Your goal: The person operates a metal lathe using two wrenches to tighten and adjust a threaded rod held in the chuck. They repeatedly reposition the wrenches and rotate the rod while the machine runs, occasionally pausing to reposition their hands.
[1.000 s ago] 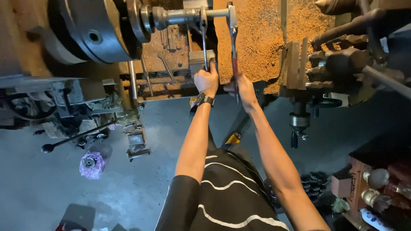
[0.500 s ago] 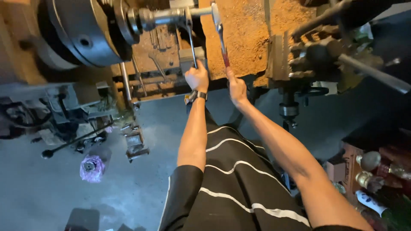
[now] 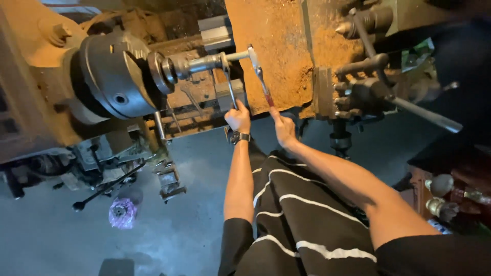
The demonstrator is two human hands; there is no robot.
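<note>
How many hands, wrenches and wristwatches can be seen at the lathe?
Hands: 2, the left hand and the right hand
Wrenches: 2, the thin wrench and the red-handled wrench
Wristwatch: 1
Total: 5

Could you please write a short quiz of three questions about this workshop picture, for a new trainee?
1. True or false: the left hand grips a thin metal handle.
2. What does the right hand touch? A) a red-handled wrench B) a purple object C) a hammer
3. Fill in: the workpiece is clamped in the round dark ____.

Key: 1 true; 2 A; 3 chuck.
</note>
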